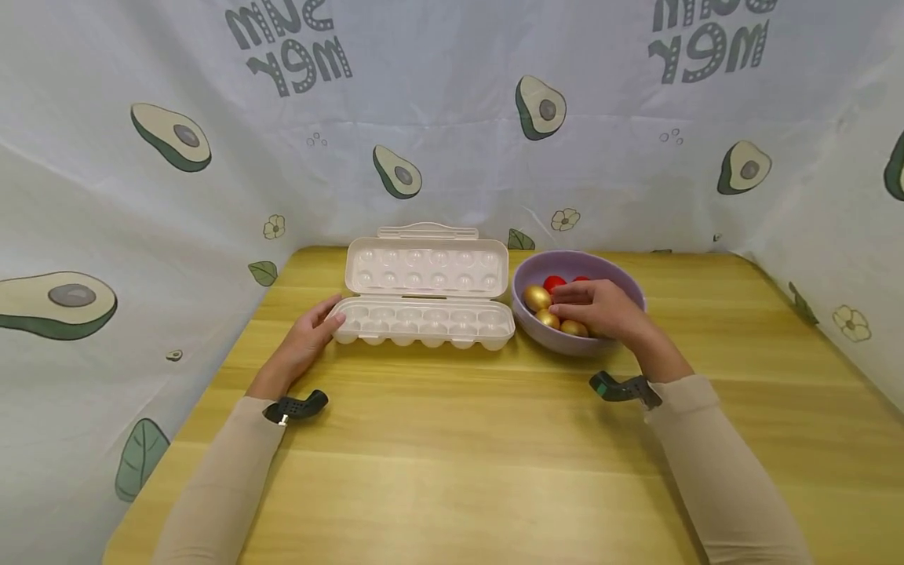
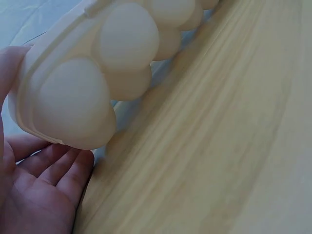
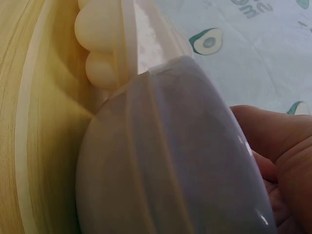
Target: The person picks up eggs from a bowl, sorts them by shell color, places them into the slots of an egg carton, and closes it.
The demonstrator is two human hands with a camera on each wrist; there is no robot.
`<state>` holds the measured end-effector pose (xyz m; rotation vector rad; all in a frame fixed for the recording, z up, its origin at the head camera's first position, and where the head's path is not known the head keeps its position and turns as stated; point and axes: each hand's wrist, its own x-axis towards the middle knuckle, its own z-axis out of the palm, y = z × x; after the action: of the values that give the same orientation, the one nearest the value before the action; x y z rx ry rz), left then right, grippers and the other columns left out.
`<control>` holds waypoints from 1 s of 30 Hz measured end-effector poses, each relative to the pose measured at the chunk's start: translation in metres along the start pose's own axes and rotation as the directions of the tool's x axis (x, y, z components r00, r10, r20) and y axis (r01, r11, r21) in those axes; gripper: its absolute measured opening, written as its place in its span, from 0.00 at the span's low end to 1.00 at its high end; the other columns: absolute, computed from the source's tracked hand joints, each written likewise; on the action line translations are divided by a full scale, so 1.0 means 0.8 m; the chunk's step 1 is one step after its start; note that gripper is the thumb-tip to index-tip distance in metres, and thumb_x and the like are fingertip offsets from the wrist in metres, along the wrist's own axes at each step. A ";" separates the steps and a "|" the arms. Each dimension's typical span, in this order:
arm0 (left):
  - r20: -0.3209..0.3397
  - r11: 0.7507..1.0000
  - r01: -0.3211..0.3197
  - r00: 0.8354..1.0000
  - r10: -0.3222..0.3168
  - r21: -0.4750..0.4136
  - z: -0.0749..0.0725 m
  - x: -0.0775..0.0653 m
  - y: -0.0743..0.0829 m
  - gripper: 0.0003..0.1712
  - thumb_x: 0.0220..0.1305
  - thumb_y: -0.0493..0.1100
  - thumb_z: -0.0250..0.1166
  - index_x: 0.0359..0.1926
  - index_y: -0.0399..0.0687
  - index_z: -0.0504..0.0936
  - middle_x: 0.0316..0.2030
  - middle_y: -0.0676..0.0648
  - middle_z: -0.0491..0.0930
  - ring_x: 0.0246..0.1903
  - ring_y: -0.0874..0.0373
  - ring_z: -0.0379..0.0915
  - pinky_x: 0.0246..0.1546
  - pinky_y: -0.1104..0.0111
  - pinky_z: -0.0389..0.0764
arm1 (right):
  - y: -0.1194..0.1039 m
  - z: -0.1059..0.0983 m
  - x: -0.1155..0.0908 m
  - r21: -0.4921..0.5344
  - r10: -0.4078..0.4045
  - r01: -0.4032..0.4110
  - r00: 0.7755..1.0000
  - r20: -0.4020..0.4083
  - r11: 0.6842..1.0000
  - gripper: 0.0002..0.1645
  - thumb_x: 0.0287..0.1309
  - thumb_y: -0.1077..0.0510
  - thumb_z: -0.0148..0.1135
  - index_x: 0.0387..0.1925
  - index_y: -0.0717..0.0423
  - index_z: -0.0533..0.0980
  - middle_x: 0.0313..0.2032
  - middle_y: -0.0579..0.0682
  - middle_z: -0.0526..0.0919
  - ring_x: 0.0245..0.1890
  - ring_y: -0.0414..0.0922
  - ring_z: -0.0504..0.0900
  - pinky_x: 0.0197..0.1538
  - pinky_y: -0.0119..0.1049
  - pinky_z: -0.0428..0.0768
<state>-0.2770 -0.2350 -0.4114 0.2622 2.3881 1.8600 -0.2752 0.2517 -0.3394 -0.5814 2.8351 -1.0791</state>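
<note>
A pale plastic egg box (image 1: 424,318) stands with its lid (image 1: 427,267) folded back and its cups bare. My left hand (image 1: 308,345) holds the box's left end, thumb on the rim. In the left wrist view, that hand's fingers (image 2: 63,168) lie beside and below the end cup. My right hand (image 1: 596,308) reaches into a purple bowl (image 1: 565,343), fingers parted and partly bent over the eggs. Several golden eggs (image 1: 537,298) and red eggs (image 1: 554,283) lie in it. The right wrist view shows the bowl's wall (image 3: 161,161) hiding most of the fingers.
The bowl stands close to the box's right end on a wooden table (image 1: 452,455). A white curtain (image 1: 452,118) printed with avocados hangs behind the table and along both sides. A dark wrist device (image 1: 297,405) sits on the left sleeve, and another device (image 1: 621,388) on the right.
</note>
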 end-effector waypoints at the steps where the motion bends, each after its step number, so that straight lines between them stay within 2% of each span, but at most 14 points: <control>1: 0.002 1.000 0.000 1.000 0.000 -0.001 -0.001 0.000 0.000 0.38 0.64 0.53 0.54 0.69 0.45 0.51 0.67 0.46 0.51 0.65 0.53 0.48 0.63 0.57 0.51 | -0.001 0.001 0.001 0.007 0.003 -0.003 1.000 0.005 1.000 0.29 0.51 0.46 0.63 0.52 0.57 0.74 0.48 0.51 0.79 0.51 0.46 0.74 0.50 0.36 0.73; 6: 0.042 0.998 -0.002 0.999 0.004 -0.056 0.004 -0.009 0.015 0.37 0.65 0.47 0.54 0.69 0.41 0.48 0.68 0.44 0.49 0.65 0.52 0.47 0.63 0.59 0.50 | -0.008 0.002 -0.002 -0.018 0.023 -0.022 0.999 0.033 1.000 0.29 0.52 0.50 0.64 0.54 0.60 0.72 0.50 0.55 0.77 0.52 0.48 0.75 0.49 0.43 0.75; 10: 0.058 1.000 0.005 0.998 -0.003 -0.023 0.007 -0.017 0.028 0.36 0.66 0.44 0.52 0.69 0.39 0.47 0.68 0.42 0.47 0.65 0.51 0.46 0.64 0.58 0.49 | -0.009 -0.001 -0.005 -0.070 0.021 -0.020 1.000 0.015 0.997 0.28 0.52 0.50 0.64 0.52 0.60 0.74 0.48 0.56 0.79 0.50 0.50 0.76 0.49 0.44 0.75; 14: 0.049 1.000 -0.002 0.999 0.002 -0.009 0.005 -0.017 0.029 0.37 0.65 0.45 0.54 0.69 0.40 0.47 0.68 0.42 0.47 0.66 0.50 0.45 0.64 0.58 0.48 | -0.012 -0.013 -0.008 -0.091 0.050 -0.049 0.999 0.010 0.995 0.26 0.52 0.49 0.64 0.49 0.61 0.75 0.46 0.56 0.79 0.48 0.51 0.76 0.49 0.45 0.75; 20: 0.056 1.000 -0.004 0.998 0.006 -0.030 0.004 -0.018 0.026 0.39 0.64 0.44 0.55 0.69 0.39 0.46 0.68 0.42 0.46 0.66 0.50 0.45 0.64 0.59 0.48 | -0.019 -0.031 -0.022 -0.108 0.144 -0.136 0.987 0.074 0.985 0.25 0.52 0.49 0.63 0.48 0.59 0.76 0.47 0.57 0.79 0.40 0.50 0.75 0.34 0.40 0.78; 26: 0.073 0.999 -0.040 0.996 0.043 -0.032 0.006 -0.023 0.022 0.40 0.64 0.43 0.56 0.69 0.38 0.45 0.68 0.42 0.44 0.67 0.50 0.41 0.64 0.58 0.46 | -0.019 -0.035 -0.033 -0.128 0.137 -0.123 0.985 0.104 0.984 0.23 0.52 0.52 0.64 0.46 0.63 0.77 0.44 0.57 0.80 0.35 0.48 0.75 0.33 0.40 0.78; 30: 0.067 0.998 -0.062 0.996 0.064 -0.026 0.002 -0.018 0.014 0.40 0.62 0.45 0.58 0.69 0.42 0.48 0.68 0.44 0.46 0.66 0.51 0.41 0.65 0.58 0.45 | -0.022 -0.037 -0.035 -0.142 0.135 -0.120 0.986 0.102 0.983 0.22 0.52 0.52 0.64 0.45 0.63 0.78 0.43 0.56 0.81 0.35 0.47 0.75 0.34 0.39 0.77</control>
<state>-0.2621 -0.2335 -0.4011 0.3966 2.3375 1.8733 -0.2488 0.2687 -0.3081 -0.4458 2.8187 -0.8129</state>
